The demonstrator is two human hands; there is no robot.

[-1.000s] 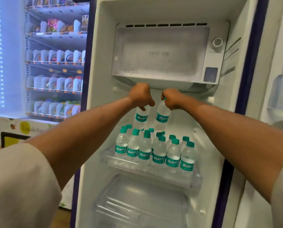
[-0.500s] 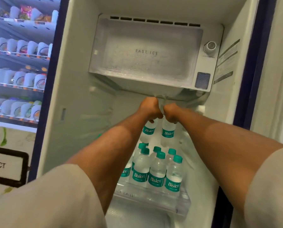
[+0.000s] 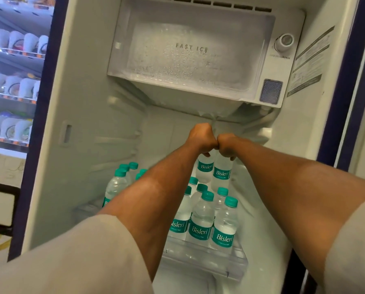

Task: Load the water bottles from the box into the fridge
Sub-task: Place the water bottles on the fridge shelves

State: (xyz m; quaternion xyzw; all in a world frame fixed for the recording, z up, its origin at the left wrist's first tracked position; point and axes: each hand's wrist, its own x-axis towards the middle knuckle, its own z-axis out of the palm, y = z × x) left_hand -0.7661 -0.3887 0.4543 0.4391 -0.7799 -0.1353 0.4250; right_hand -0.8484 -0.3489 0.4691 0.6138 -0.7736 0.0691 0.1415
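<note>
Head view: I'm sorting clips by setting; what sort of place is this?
Likely a shop or office pantry: an open fridge holds rows of small water bottles, and a lit vending machine stands right beside it.

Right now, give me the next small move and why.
Probably lower both straight down onto the shelf, behind the standing bottles. The left hand grips the left bottle by its top, the right hand the right bottle, both held above the back row.

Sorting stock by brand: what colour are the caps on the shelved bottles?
The caps are teal green, clearest in the head view.
</note>
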